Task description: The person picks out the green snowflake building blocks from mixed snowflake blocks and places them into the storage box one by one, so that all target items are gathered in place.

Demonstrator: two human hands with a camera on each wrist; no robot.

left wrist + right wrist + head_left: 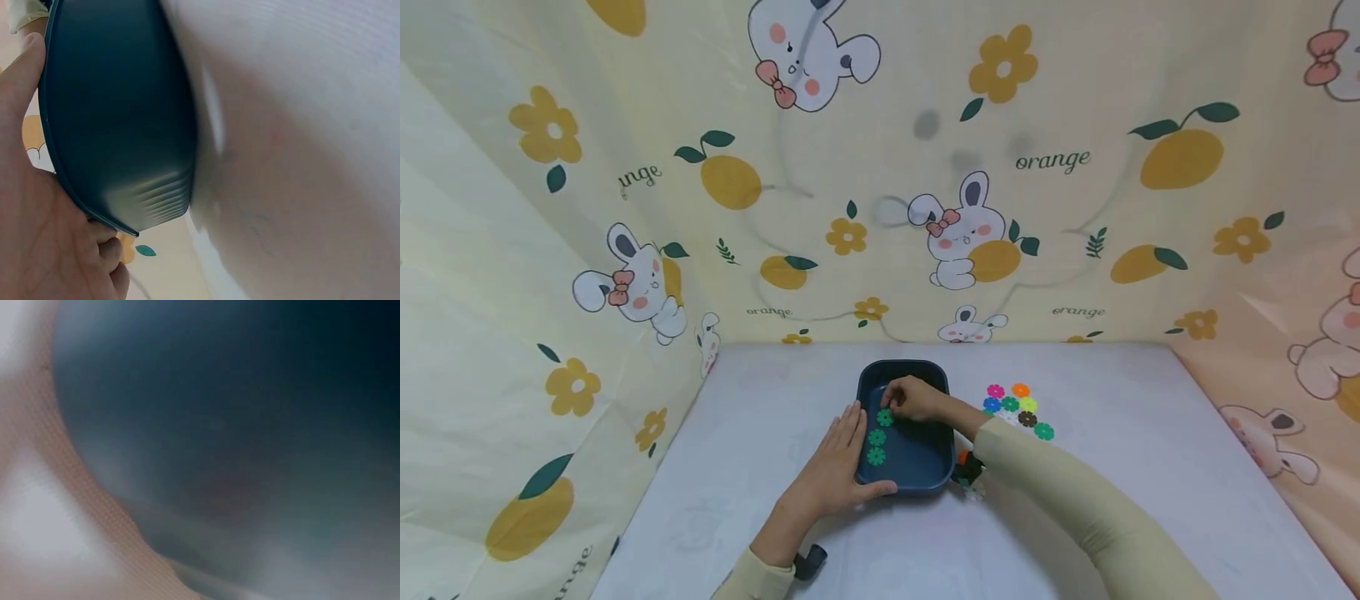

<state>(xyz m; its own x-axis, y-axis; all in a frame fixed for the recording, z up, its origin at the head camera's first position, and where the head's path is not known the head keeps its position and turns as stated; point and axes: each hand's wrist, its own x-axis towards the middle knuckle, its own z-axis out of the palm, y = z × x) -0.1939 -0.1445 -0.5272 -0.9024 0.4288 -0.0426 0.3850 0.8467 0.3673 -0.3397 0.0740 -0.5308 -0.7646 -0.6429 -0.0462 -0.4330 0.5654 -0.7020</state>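
A dark blue tray (917,479) with tall sides stands on the table. Inside it, along its left side, several green flower-shaped discs (876,457) form a row. My right hand (913,398) reaches into the tray with curled fingers, pinching at the farthest green disc (885,418); the fingertips partly hide it. My left hand (831,475) rests against the tray's left side, fingers straight and thumb along the near edge. In the left wrist view the palm (44,231) lies by the tray's rim (53,150). The right wrist view is too blurred to show the fingers.
Right of the tray lies a group of coloured flower discs, among them a pink one (996,391), an orange one (1021,390) and a brown one (1027,419). More pieces (972,471), partly under the right arm, lie against the tray's right side. A patterned cloth (895,250) hangs behind the table.
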